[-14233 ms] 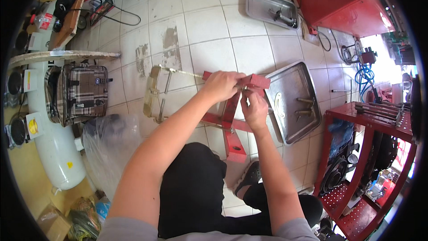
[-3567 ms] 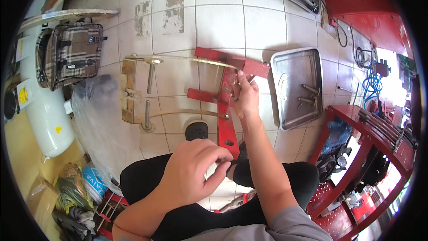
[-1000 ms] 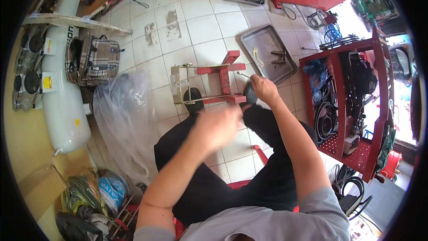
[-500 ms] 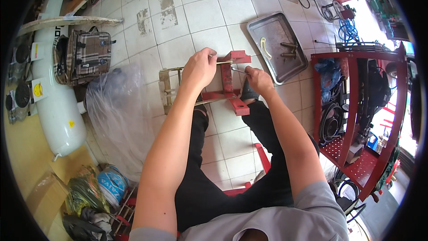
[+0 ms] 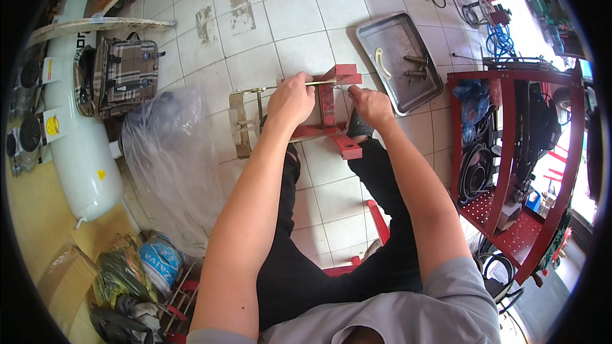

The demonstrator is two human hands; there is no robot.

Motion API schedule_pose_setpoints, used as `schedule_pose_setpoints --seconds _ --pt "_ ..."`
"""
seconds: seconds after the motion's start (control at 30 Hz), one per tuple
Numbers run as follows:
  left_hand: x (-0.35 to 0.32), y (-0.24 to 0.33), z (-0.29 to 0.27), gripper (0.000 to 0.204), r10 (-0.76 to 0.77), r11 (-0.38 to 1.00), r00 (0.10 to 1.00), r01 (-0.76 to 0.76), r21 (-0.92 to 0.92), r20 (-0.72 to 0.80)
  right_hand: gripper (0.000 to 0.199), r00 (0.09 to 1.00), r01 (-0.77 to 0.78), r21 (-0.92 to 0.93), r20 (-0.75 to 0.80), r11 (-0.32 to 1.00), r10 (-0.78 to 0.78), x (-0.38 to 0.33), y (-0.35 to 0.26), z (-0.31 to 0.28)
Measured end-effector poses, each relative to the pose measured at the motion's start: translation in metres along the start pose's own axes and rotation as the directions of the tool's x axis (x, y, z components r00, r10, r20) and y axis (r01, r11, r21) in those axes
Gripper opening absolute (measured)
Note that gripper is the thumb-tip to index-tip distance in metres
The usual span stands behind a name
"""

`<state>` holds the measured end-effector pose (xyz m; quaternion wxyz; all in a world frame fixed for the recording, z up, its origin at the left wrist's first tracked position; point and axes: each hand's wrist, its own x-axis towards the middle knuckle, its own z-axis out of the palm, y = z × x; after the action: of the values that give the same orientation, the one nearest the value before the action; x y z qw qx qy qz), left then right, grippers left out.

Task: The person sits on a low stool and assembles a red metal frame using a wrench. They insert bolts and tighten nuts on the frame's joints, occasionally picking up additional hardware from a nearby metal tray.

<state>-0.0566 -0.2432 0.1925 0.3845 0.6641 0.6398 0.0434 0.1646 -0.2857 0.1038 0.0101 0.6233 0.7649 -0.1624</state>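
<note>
A red metal frame (image 5: 328, 109) stands on the floor between my feet. Joined to its left side is a dull yellow metal bracket (image 5: 237, 134), linked by thin rods. My left hand (image 5: 291, 103) is closed around the upper rod (image 5: 322, 82), which runs right towards the red frame's far block. Beside the frame's right side, my right hand (image 5: 371, 106) is closed on a slim metal tool (image 5: 340, 87); its tip meets the frame near that rod. The fingers cover most of the tool, so its exact kind cannot be told.
A grey metal tray (image 5: 398, 92) with a curved pale piece and dark cylindrical parts lies ahead right. Red shelving (image 5: 491, 79) stands at right. At left are a white tank (image 5: 86, 165), a plaid bag (image 5: 131, 76) and clear plastic sheeting (image 5: 169, 165).
My right hand has drawn in slightly and turned, hiding more of the slim tool. My left hand keeps its grip on the rod, a little further right. The view has shifted slightly.
</note>
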Motion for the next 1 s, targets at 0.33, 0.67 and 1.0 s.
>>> schedule_pose_setpoints --seconds 0.33,0.67,1.0 --pt "-0.005 0.01 -0.001 0.035 -0.02 0.999 0.993 0.015 0.048 0.115 0.018 0.991 0.121 -0.301 0.09 0.946 -0.098 0.02 0.006 -0.023" --pt "-0.008 0.007 -0.005 0.036 -0.011 0.998 0.988 0.002 0.055 0.156 0.017 0.993 0.102 -0.202 -0.039 0.974 -0.112 0.018 0.016 -0.002" --pt "-0.014 0.022 -0.01 0.034 0.055 0.998 0.974 -0.059 0.014 0.221 0.022 0.984 -0.067 0.525 -0.107 0.849 0.144 0.025 0.003 0.093"
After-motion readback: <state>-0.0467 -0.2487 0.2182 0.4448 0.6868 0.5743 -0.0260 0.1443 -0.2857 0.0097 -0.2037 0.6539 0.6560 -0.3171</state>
